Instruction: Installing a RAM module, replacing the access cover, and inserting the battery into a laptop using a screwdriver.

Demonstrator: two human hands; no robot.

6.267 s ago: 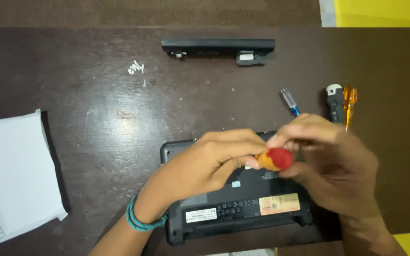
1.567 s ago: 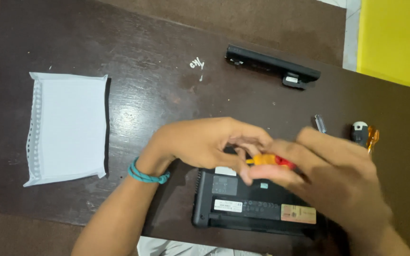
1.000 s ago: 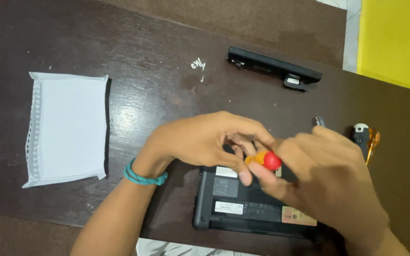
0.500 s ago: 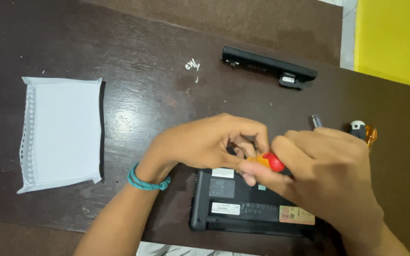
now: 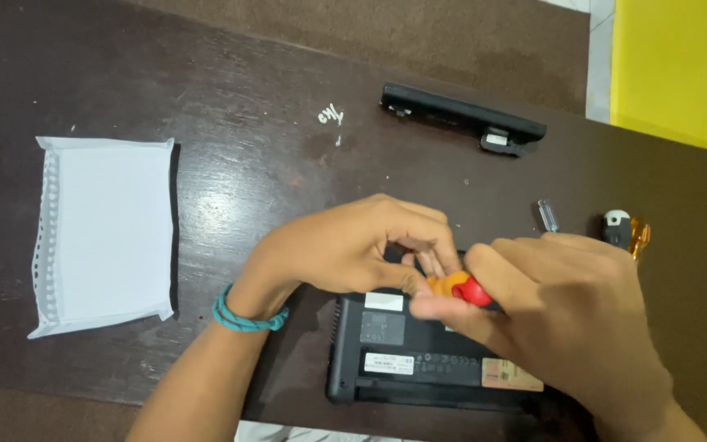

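Fingers (image 5: pixel 452 304) round glossy red-orange screwdriver (image 5: pixel 461 288)

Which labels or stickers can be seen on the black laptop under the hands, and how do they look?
White label: small rectangle, upper left of the laptop underside.
Grey label: dark square just below it.
White strip label: long, narrow, near the front edge.
Tan sticker: rectangle, orange-beige, right side, partly under the right hand.

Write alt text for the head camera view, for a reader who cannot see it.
Two bare hands work over the underside of a black laptop on a dark wooden table: the right hand grips a red-and-orange screwdriver handle, the left hand steadies at its tip. A long black battery, a few small screws and a white pad lie nearby.
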